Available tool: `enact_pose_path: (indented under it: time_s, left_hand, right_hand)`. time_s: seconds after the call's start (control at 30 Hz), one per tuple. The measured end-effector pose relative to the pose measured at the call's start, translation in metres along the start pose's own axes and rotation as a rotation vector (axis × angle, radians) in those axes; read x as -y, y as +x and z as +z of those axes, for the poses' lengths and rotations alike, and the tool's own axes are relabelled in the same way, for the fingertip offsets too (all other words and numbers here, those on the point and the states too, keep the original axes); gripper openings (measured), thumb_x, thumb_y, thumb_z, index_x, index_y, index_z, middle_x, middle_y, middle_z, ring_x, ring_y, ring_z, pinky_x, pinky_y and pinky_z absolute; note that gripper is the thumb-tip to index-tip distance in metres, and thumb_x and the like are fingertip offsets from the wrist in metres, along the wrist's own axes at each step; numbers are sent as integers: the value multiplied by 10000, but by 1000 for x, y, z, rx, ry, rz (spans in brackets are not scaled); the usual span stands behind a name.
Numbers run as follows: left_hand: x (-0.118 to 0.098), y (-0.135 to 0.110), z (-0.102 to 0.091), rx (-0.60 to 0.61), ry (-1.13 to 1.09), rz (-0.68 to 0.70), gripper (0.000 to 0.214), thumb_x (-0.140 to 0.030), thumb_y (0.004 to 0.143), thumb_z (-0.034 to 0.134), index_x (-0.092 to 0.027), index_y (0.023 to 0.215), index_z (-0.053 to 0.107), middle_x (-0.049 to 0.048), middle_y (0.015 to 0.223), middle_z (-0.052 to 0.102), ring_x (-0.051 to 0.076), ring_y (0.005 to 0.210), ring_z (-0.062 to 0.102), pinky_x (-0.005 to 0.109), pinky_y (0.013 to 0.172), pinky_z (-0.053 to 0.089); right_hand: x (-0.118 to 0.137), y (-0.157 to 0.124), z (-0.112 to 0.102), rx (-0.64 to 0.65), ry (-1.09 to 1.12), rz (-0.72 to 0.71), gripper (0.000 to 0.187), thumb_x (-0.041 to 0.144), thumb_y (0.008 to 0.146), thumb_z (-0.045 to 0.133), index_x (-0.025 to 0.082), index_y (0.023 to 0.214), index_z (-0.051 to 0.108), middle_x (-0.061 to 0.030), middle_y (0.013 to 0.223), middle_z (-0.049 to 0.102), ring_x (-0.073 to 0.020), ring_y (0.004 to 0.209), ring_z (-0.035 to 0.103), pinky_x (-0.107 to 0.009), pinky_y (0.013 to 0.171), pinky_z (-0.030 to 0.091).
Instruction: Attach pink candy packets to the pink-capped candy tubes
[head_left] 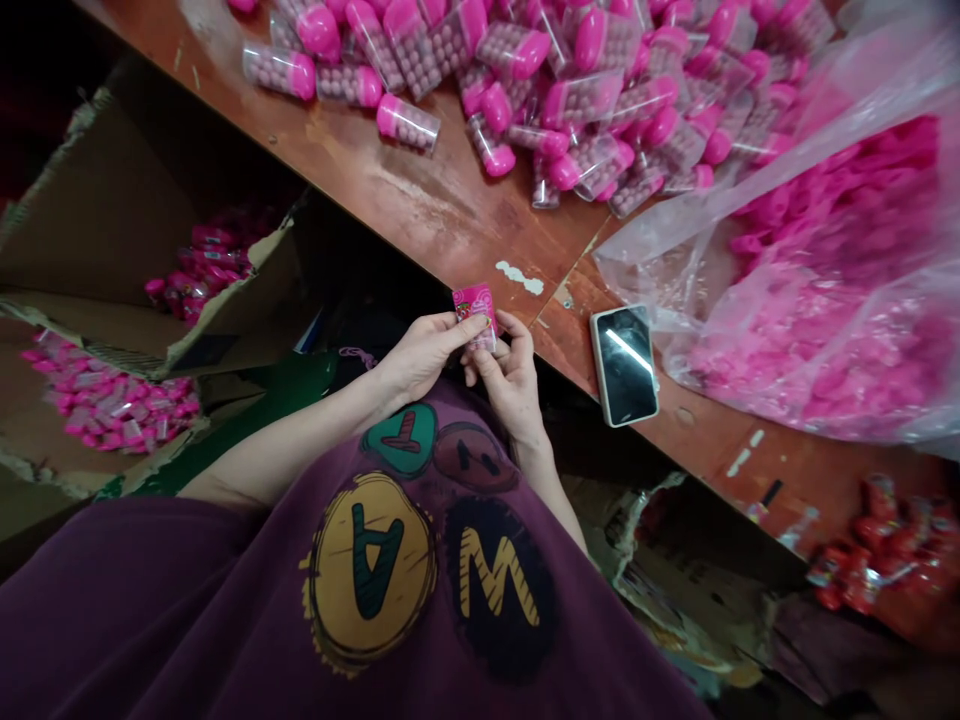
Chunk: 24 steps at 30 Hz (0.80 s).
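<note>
Both my hands meet just below the edge of the brown table (pixel 420 200), over my lap. My left hand (pixel 424 352) pinches a small pink candy container with a printed label (pixel 475 308) from the left. My right hand (pixel 510 372) holds the same container from the right and below, fingers curled against it. The container stands roughly upright between my fingertips. A heap of several clear candy tubes with pink caps (pixel 570 90) lies on the table farther away.
A phone (pixel 624 364) lies face up on the table near my right hand. A clear plastic bag of pink caps (pixel 832 290) fills the right side. Cardboard boxes holding pink containers (pixel 112 400) stand at the left. Red packets (pixel 877 565) lie at the lower right.
</note>
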<state>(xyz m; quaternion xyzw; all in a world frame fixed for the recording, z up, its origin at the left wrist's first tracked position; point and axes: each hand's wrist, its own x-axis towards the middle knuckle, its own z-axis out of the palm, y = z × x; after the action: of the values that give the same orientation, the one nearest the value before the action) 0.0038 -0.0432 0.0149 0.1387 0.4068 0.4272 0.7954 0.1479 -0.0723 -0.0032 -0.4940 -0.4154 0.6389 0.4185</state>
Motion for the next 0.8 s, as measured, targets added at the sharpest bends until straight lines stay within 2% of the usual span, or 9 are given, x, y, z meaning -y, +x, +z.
enact_pose_path:
  time_s: [0.2, 0.27, 0.33, 0.43, 0.5, 0.6, 0.63, 0.7, 0.8]
  left_hand:
    - [6, -5, 1, -15, -20, -1, 387, -432, 805, 926, -96, 775, 737, 45, 699, 686, 78, 517, 530, 225, 446, 416]
    - [-2, -10, -4, -4, -45, 12, 402, -452, 794, 927, -93, 788, 748, 70, 740, 718, 95, 542, 560, 236, 474, 443]
    - [-23, -18, -21, -56, -106, 78, 369, -446, 822, 902, -105, 857, 766, 101, 853, 770, 140, 663, 666, 267, 612, 546]
    - [-75, -31, -72, -332, -282, 352, 307, -463, 953, 748, -158, 992, 751, 119, 1105, 807, 213, 929, 771, 365, 899, 607]
    - [-107, -37, -111, -595, -400, 587, 488, -595, 1051, 495, -160, 1032, 717, 125, 1094, 795, 212, 910, 767, 355, 856, 607]
    - [-121, -34, -140, -915, -448, 593, 365, -439, 1087, 422, -169, 1018, 659, 71, 943, 756, 150, 756, 717, 274, 711, 555]
    - [-114, -30, -138, -907, -406, 544, 282, -376, 1063, 473, -171, 1003, 656, 50, 887, 738, 137, 690, 683, 259, 662, 524]
    - [-93, -16, -117, -751, -251, 483, 130, -275, 963, 626, -168, 994, 693, 37, 869, 746, 121, 635, 644, 246, 629, 485]
    - [-68, 14, -73, -554, 112, 575, 125, -277, 934, 721, -189, 1004, 775, 53, 929, 780, 143, 745, 680, 269, 743, 526]
  right_hand:
    - [-4, 6, 10, -7, -62, -26, 571, 600, 939, 740, 295, 1335, 464, 48, 865, 659, -106, 609, 600, -281, 622, 554]
    - [-2, 8, 15, 39, -71, -12, 566, 565, 962, 721, 283, 1367, 445, 40, 883, 670, -112, 635, 618, -290, 655, 564]
    - [0, 7, 19, 99, -74, 5, 562, 508, 998, 680, 273, 1424, 397, 41, 881, 678, -112, 648, 627, -289, 679, 561]
    - [-5, 6, 21, 96, -128, 8, 533, 458, 1016, 645, 265, 1446, 396, 42, 886, 669, -103, 628, 606, -274, 656, 540]
    - [-12, 6, 19, 66, -198, 29, 457, 465, 1030, 617, 256, 1405, 462, 33, 875, 664, -113, 624, 608, -290, 663, 554]
    - [-21, 10, 18, 56, -294, 26, 386, 492, 1036, 594, 249, 1332, 547, 13, 845, 673, -138, 607, 611, -319, 650, 571]
    - [-21, 12, 18, 65, -331, 10, 371, 494, 1038, 586, 248, 1316, 569, 4, 839, 677, -148, 608, 618, -324, 640, 575]
    - [-19, 16, 20, 99, -427, -38, 336, 479, 1046, 565, 249, 1287, 611, -15, 831, 695, -171, 634, 655, -333, 636, 590]
    - [-6, 22, 26, 195, -616, -142, 271, 413, 1054, 544, 255, 1227, 680, -64, 912, 772, -227, 779, 760, -372, 733, 648]
